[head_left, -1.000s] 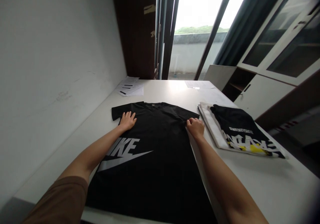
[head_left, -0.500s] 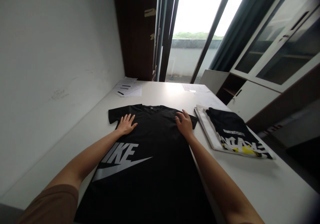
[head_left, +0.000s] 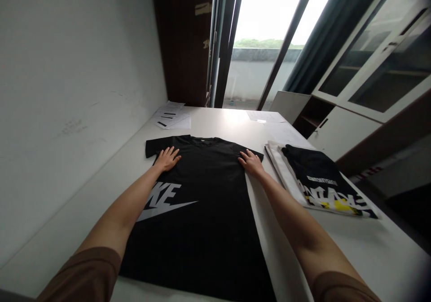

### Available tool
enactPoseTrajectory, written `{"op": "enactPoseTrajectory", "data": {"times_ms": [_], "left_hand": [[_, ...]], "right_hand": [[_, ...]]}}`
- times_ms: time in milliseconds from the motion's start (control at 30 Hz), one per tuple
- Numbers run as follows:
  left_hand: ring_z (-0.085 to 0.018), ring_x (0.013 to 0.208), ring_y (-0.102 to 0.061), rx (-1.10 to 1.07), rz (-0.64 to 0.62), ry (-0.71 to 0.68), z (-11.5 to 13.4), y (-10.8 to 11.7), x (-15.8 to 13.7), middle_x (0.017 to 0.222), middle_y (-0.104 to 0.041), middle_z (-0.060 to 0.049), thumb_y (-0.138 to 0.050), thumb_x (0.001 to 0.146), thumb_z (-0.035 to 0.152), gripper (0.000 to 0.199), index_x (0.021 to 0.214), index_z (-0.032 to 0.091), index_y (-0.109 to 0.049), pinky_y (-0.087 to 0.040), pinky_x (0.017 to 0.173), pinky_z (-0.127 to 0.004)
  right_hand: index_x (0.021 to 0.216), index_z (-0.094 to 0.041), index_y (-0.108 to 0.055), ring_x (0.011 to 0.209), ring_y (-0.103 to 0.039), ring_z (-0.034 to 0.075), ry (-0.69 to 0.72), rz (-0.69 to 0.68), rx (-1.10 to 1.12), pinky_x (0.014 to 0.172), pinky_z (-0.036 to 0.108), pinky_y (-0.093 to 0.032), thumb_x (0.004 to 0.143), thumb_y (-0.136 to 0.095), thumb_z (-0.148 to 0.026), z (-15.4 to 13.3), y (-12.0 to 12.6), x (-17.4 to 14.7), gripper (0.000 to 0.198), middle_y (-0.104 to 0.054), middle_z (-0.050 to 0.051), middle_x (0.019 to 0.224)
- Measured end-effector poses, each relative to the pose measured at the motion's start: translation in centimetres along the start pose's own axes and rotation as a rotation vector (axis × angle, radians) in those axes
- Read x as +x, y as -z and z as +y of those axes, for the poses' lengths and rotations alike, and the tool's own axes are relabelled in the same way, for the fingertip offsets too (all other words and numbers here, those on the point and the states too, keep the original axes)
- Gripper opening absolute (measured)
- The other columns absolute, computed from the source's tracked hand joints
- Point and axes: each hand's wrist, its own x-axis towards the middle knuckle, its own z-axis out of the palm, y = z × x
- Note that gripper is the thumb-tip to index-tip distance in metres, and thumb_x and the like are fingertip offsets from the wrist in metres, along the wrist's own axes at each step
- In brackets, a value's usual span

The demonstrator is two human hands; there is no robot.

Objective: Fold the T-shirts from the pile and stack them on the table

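A black T-shirt [head_left: 208,234] with a large grey logo lies spread face up on the white table, its collar toward the far end and its hem toward me. My left hand [head_left: 166,159] rests flat near the left sleeve, fingers spread on the fabric. On the opposite side, my right hand [head_left: 251,162] lies with fingers apart over the shirt's edge just below the right sleeve. Neither hand grips the cloth. My left forearm covers part of the logo's lettering.
Folded shirts [head_left: 319,180], black over white, lie to the right on the white table [head_left: 229,124]. Printed papers [head_left: 175,117] lie at the far left corner, with more sheets at the far right. A wall [head_left: 84,77] borders the left side; a cabinet [head_left: 353,126] stands beyond the right edge.
The T-shirt has shifted slightly away from me, and its bottom hem now shows on the table. My right hand has flattened onto the shirt; my left hand has moved slightly farther forward.
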Motion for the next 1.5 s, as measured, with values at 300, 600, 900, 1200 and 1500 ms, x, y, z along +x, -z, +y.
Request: {"op": "enactPoseTrajectory", "data": {"times_ms": [300,600,900,1200,1500], "left_hand": [[-0.036,0.158,-0.013,-0.019,0.028,0.008,0.0,-0.3,0.8,0.170,-0.026,-0.012,-0.046,0.097,0.065,0.071,0.157,0.027,-0.041,-0.001,0.125,-0.058],[-0.031,0.147,-0.038,0.154,0.150,-0.020,5.4,0.2,2.7,0.156,-0.047,-0.013,-0.039,0.103,0.052,0.055,0.149,0.022,-0.050,-0.019,0.125,-0.050],[-0.032,0.157,-0.020,0.190,-0.026,-0.093,9.0,-2.2,8.6,0.169,-0.027,-0.012,-0.036,0.102,0.060,0.068,0.159,0.023,-0.037,-0.016,0.125,-0.055],[-0.029,0.159,-0.011,0.166,-0.030,-0.028,8.6,-3.1,9.8,0.172,-0.018,-0.006,-0.028,0.100,0.067,0.076,0.164,0.026,-0.028,-0.009,0.128,-0.053],[-0.034,0.156,-0.018,0.181,-0.056,0.022,8.9,-2.2,10.6,0.171,-0.022,-0.008,-0.030,0.097,0.074,0.082,0.162,0.025,-0.032,-0.016,0.124,-0.056]], "right_hand": [[0.153,-0.020,-0.050,0.149,-0.037,0.029,0.020,-0.049,-0.042,0.119,0.043,-0.033,0.107,-0.043,-0.038,1.4,-0.1,2.6,0.051,-0.043,0.014,0.161],[0.155,-0.026,-0.048,0.153,-0.031,0.030,0.280,-0.087,0.014,0.123,0.047,-0.028,0.104,-0.046,-0.052,-7.0,-0.8,6.4,0.056,-0.035,0.009,0.166],[0.158,-0.031,-0.041,0.156,-0.020,0.033,0.213,-0.137,0.040,0.122,0.065,-0.016,0.104,-0.036,-0.063,-11.0,-2.8,8.4,0.063,-0.024,0.008,0.170],[0.163,-0.035,-0.030,0.158,-0.011,0.035,0.119,-0.186,0.043,0.118,0.075,-0.002,0.101,-0.029,-0.073,-10.3,-3.3,12.9,0.073,-0.018,0.004,0.172],[0.163,-0.028,-0.031,0.159,-0.011,0.025,0.132,-0.160,0.022,0.126,0.054,-0.007,0.105,-0.028,-0.064,-8.6,-3.4,11.9,0.069,-0.018,0.006,0.172]]}}
